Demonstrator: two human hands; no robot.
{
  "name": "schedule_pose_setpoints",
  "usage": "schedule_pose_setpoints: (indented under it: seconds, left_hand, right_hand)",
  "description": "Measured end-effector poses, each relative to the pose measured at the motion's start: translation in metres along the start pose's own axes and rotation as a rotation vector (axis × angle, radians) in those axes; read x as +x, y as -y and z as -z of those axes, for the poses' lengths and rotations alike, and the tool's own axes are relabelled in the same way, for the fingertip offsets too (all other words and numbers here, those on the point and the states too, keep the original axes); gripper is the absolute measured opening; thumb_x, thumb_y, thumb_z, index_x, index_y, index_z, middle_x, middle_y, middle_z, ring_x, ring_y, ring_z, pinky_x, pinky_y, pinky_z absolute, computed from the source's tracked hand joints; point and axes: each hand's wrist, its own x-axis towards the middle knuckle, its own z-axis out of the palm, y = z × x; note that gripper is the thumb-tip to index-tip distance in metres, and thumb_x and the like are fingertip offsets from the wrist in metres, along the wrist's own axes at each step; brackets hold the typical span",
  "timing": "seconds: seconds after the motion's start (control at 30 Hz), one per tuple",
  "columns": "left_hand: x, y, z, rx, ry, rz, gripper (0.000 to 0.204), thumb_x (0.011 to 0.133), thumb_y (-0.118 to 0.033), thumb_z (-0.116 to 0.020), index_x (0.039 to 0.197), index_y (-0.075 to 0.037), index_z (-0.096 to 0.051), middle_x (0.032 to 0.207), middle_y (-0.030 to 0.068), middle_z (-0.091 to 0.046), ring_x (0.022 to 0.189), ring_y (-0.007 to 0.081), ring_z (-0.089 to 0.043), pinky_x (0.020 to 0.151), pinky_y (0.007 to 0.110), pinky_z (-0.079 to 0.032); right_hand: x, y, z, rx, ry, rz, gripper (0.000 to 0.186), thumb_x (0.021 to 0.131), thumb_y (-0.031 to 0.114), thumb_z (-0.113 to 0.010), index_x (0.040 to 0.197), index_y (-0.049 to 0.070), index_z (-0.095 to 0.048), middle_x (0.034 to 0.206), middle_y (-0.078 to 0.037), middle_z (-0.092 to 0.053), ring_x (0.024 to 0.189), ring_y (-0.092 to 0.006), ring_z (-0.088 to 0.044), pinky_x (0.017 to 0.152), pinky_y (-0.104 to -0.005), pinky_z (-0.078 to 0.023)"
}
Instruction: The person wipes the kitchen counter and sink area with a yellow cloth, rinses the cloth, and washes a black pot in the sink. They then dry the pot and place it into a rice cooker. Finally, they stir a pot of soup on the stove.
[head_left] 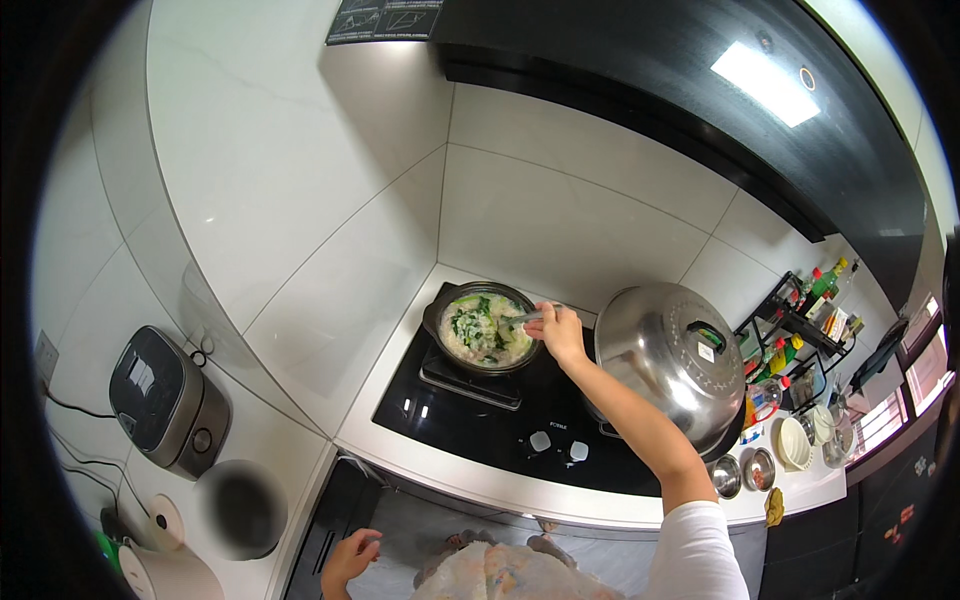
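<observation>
A dark clay pot [433, 318] stands on the left burner of the black glass cooktop [450, 428]. In it is a pale, thick porridge [505, 345] with chopped green leaves [478, 322] in the middle and toward the far side. At the pot's right rim my right hand [556, 330] is closed round the handle of a spoon [520, 319]. The spoon slants down into the food, so its bowl is hidden. Low and to the left, my left hand [350, 562] hangs in front of the counter, fingers loosely bent and apart, with nothing visible in it.
A big domed steel lid [665, 360] covers the right burner, close to my right forearm. Overhead juts a black range hood [640, 120]. Bottles on a black rack [800, 325] and small steel bowls [758, 468] stand at right. A rice cooker [165, 400] sits at left.
</observation>
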Motion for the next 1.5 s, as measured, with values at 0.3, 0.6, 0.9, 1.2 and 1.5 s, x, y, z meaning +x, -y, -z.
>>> schedule_pose_setpoints:
  seconds: [0.3,0.6,0.9,1.2,1.5]
  left_hand:
    - [-0.001,-0.001,0.000,0.017,-0.016,-0.006,0.027,0.086,-0.017,-0.056,0.110,-0.003,-0.056,0.074,0.0082,-0.065,0.069,0.0134,-0.063,0.063,0.026,-0.049]
    - [0.003,-0.008,-0.002,0.053,-0.011,-0.027,0.026,0.087,-0.017,-0.055,0.108,-0.003,-0.056,0.073,0.0077,-0.064,0.068,0.0137,-0.063,0.063,0.026,-0.049]
    - [0.008,-0.008,0.001,0.067,-0.003,0.021,0.027,0.087,-0.019,-0.055,0.108,-0.003,-0.056,0.074,0.0079,-0.064,0.068,0.0140,-0.062,0.062,0.027,-0.049]
    - [0.006,-0.002,0.001,0.025,-0.007,0.003,0.026,0.087,-0.018,-0.055,0.108,-0.004,-0.056,0.074,0.0075,-0.064,0.068,0.0137,-0.062,0.062,0.026,-0.049]
    - [0.011,-0.008,0.000,0.074,-0.005,-0.049,0.025,0.087,-0.018,-0.055,0.108,-0.004,-0.056,0.073,0.0069,-0.064,0.066,0.0125,-0.061,0.060,0.026,-0.048]
  right_hand:
    - [-0.009,0.009,-0.022,-0.627,0.181,0.640,0.027,0.092,0.013,-0.043,0.113,-0.001,-0.053,0.095,-0.022,-0.061,0.086,-0.0325,-0.063,0.074,-0.0393,-0.050]
    - [-0.026,0.004,0.016,-1.278,0.796,1.402,0.034,0.080,0.010,-0.048,0.113,0.001,-0.052,0.115,-0.018,-0.053,0.094,-0.0247,-0.061,0.071,-0.0286,-0.053]
    - [-0.024,0.022,0.031,-1.346,0.785,1.549,0.035,0.078,0.011,-0.050,0.111,0.002,-0.053,0.116,-0.017,-0.053,0.092,-0.0226,-0.062,0.074,-0.0255,-0.053]
    - [-0.020,0.030,0.059,-1.324,0.839,1.346,0.033,0.079,0.009,-0.050,0.111,0.003,-0.053,0.112,-0.016,-0.055,0.083,-0.0225,-0.063,0.064,-0.0287,-0.054]
    - [-0.019,0.001,0.036,-0.965,0.381,0.921,0.032,0.080,0.004,-0.051,0.111,0.001,-0.052,0.099,-0.016,-0.059,0.079,-0.0325,-0.062,0.066,-0.0365,-0.053]
